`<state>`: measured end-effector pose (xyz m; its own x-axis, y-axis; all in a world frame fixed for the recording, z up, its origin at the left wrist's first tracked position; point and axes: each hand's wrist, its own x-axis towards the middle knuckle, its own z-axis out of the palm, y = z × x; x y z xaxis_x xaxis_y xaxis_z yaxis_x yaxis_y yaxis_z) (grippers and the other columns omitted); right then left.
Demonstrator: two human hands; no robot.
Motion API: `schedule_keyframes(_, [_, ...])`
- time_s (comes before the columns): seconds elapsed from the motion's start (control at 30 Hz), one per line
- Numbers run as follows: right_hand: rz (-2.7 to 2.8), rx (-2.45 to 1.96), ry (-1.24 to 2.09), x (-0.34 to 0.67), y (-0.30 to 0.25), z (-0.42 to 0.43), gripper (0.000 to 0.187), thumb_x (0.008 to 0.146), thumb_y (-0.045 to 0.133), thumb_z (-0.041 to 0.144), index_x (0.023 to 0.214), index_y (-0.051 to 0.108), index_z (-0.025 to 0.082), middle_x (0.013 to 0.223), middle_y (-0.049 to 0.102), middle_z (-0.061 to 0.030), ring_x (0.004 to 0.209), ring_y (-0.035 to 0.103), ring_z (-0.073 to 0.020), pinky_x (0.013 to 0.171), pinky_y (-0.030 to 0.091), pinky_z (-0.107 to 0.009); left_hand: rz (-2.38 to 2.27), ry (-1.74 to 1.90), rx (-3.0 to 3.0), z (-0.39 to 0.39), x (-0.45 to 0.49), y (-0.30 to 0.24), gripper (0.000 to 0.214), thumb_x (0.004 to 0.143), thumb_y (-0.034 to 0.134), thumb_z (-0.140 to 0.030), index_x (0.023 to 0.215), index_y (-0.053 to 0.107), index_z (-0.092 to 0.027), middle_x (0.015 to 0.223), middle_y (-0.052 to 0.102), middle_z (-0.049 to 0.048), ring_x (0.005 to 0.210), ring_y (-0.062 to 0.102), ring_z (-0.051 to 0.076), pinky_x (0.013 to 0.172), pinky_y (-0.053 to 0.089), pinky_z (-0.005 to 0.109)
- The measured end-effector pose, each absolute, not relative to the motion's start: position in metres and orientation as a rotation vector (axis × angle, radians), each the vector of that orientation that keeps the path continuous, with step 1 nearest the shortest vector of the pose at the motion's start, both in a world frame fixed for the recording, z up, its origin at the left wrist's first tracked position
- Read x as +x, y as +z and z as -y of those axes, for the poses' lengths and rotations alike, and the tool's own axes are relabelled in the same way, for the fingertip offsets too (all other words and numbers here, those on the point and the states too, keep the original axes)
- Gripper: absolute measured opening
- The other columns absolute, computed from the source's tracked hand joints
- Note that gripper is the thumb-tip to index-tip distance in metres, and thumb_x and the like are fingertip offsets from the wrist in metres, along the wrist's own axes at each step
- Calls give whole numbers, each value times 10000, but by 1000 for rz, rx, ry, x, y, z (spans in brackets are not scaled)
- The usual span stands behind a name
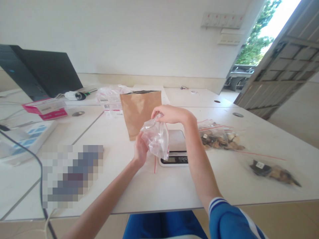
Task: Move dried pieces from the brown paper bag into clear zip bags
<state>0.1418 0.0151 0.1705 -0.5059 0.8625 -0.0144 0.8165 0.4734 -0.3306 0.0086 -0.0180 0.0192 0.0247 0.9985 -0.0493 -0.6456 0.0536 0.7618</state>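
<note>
Between both hands I hold a clear plastic zip bag (157,139) with a red seal line, over the table in front of me. My left hand (141,149) grips its left side, fingers closed on the film. My right hand (169,114) pinches the bag's upper part from above, wrist bent. Behind them stands an upright brown paper pouch (136,111), open at the top. A digital kitchen scale (175,136) sits just right of the bag, partly hidden by my right forearm. Another flat clear bag (149,165) with a red line lies below my hands.
To the right lie several zip bags of dried brown pieces (219,139) and a separate filled zip bag (274,172). A pixelated object (77,176), a power strip (30,139) with a black cable (37,159), and a pink-and-white box (47,108) are on the left. A black computer tower (42,73) stands behind.
</note>
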Motion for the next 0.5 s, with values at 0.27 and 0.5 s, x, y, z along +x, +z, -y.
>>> schedule_keyframes(0.27, [2341, -1281, 416, 155, 164, -25, 206, 852, 538, 110, 1022, 641, 162, 845, 631, -25, 712, 607, -123, 658, 444, -238, -630, 1233, 810, 19, 11, 16, 441, 742, 621, -544, 962, 664, -164, 962, 703, 76, 845, 642, 193, 714, 488, 279])
schedule_keyframes(0.5, [2202, -1245, 795, 162, 162, -31, 150, 857, 514, 71, 906, 636, 145, 814, 620, -37, 538, 591, -99, 519, 490, -246, -791, 1130, 1039, 22, 14, 10, 406, 634, 735, -521, 682, 564, -156, 516, 501, -36, 424, 428, 70, 420, 345, 197])
